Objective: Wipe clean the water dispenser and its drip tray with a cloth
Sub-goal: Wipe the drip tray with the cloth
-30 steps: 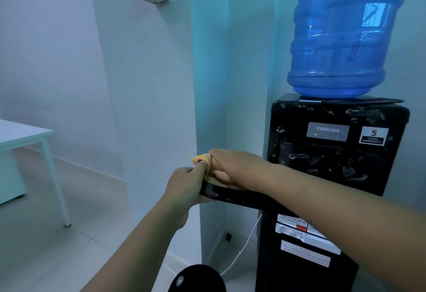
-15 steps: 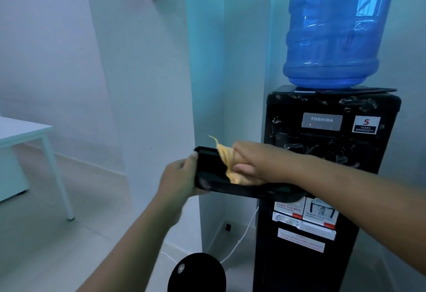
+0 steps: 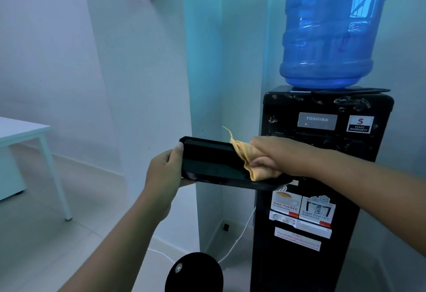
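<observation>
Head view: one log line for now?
step: wipe tray | left hand: holds tray | right hand: grips cloth in tray | tray: off dispenser

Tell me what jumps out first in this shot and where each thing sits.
The big blue water bottle stands upside down on the black dispenser at the right. In the middle, the left hand holds the black drip tray up by its left end. The right hand presses a bunched yellow cloth into the tray's right end.
</observation>
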Demonstrator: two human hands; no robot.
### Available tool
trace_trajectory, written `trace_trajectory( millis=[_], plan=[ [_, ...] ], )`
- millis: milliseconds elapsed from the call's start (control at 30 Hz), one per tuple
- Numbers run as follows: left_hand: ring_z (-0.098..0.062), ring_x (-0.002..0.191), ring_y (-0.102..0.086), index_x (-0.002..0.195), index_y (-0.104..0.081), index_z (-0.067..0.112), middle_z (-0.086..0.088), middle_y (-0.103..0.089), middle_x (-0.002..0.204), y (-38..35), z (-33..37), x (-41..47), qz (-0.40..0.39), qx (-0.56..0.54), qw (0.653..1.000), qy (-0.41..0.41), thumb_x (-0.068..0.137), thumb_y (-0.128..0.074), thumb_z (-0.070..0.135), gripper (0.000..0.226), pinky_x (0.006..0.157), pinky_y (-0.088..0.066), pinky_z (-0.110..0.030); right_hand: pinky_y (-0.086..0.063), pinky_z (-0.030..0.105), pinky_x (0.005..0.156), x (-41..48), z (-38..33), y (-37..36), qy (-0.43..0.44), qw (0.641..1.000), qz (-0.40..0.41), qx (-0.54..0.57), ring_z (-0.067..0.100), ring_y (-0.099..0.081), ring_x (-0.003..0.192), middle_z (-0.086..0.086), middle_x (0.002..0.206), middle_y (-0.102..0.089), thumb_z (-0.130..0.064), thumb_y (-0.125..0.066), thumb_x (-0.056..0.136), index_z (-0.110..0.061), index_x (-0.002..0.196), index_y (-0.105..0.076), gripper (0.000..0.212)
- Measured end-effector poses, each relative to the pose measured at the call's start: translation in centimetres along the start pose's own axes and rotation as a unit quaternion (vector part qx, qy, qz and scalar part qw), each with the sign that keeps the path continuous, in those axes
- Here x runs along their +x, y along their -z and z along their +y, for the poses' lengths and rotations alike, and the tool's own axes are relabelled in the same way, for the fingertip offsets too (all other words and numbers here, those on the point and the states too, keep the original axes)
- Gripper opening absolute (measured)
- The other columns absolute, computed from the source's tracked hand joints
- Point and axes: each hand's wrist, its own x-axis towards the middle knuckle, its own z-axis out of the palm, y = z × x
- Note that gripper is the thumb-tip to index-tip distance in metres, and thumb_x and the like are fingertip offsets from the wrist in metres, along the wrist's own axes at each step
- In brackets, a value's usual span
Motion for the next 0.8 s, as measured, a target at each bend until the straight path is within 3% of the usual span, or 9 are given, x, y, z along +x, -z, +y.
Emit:
trace_trajectory(
  millis=[200, 333, 433, 533, 700, 800],
  plan=[
    [-0.024, 0.069, -0.067, 0.093, -0.070, -0.001, -0.024, -0.071, 0.087, -2.4, 0.6, -1.8, -0.045, -0.017, 0.999, 0.002, 0.104, -0.045, 0.031, 0.042, 0.065, -0.062, -0.037, -0.035, 0.033, 0.068, 1.7, -5.2, 0.2, 0.033, 0.996, 0.073, -0.035, 0.020, -0.050, 0.084, -0.006, 0.093, -0.047, -0.048, -0.052, 0.095, -0.022, 0.095, -0.039, 0.030],
    [-0.015, 0.056, -0.066, 0.089, -0.067, -0.004, -0.019, -0.067, 0.076, -1.9, 2.4, -1.6, -0.028, 0.015, 0.999, -0.028, 0.104, -0.046, 0.029, 0.042, 0.055, -0.060, -0.034, -0.031, 0.029, 0.069, 1.6, -6.0, 1.4, 0.044, 0.996, 0.055, -0.060, 0.025, -0.056, 0.093, 0.003, 0.103, -0.054, -0.043, -0.052, 0.097, -0.013, 0.110, -0.044, 0.034],
    [-0.010, 0.057, -0.069, 0.091, -0.070, 0.004, -0.011, -0.070, 0.082, 1.8, 4.1, -0.6, 0.011, 0.032, 0.998, -0.044, 0.104, -0.045, 0.033, 0.040, 0.062, -0.062, -0.036, -0.032, 0.026, 0.069, -0.5, -3.4, 2.6, 0.021, 0.995, 0.022, -0.098, 0.021, -0.058, 0.091, -0.009, 0.091, -0.047, -0.046, -0.051, 0.096, -0.019, 0.103, -0.043, 0.029],
    [-0.009, 0.064, -0.071, 0.095, -0.071, 0.010, -0.007, -0.072, 0.085, 2.4, 4.4, -1.2, -0.001, 0.046, 0.998, -0.049, 0.105, -0.042, 0.036, 0.041, 0.067, -0.062, -0.037, -0.030, 0.027, 0.066, -1.2, -3.2, 2.5, 0.011, 0.995, 0.047, -0.088, 0.017, -0.050, 0.080, -0.014, 0.079, -0.039, -0.049, -0.053, 0.095, -0.021, 0.093, -0.038, 0.032],
    [-0.012, 0.066, -0.070, 0.094, -0.072, 0.014, -0.012, -0.072, 0.085, -0.6, 3.2, -4.4, -0.065, 0.049, 0.994, -0.077, 0.106, -0.041, 0.029, 0.037, 0.061, -0.062, -0.036, -0.022, 0.027, 0.064, -0.8, -7.8, 2.0, 0.048, 0.993, 0.089, -0.058, 0.015, -0.039, 0.077, -0.008, 0.089, -0.039, -0.046, -0.050, 0.096, -0.017, 0.101, -0.040, 0.032],
    [-0.014, 0.068, -0.070, 0.090, -0.072, 0.016, -0.014, -0.072, 0.088, 1.1, 4.0, -3.8, -0.053, 0.083, 0.991, -0.094, 0.105, -0.042, 0.032, 0.037, 0.065, -0.063, -0.040, -0.025, 0.027, 0.064, -2.2, -6.7, 1.4, 0.035, 0.997, 0.057, -0.049, 0.016, -0.042, 0.075, -0.011, 0.082, -0.037, -0.047, -0.048, 0.097, -0.019, 0.096, -0.034, 0.031]
  ],
)
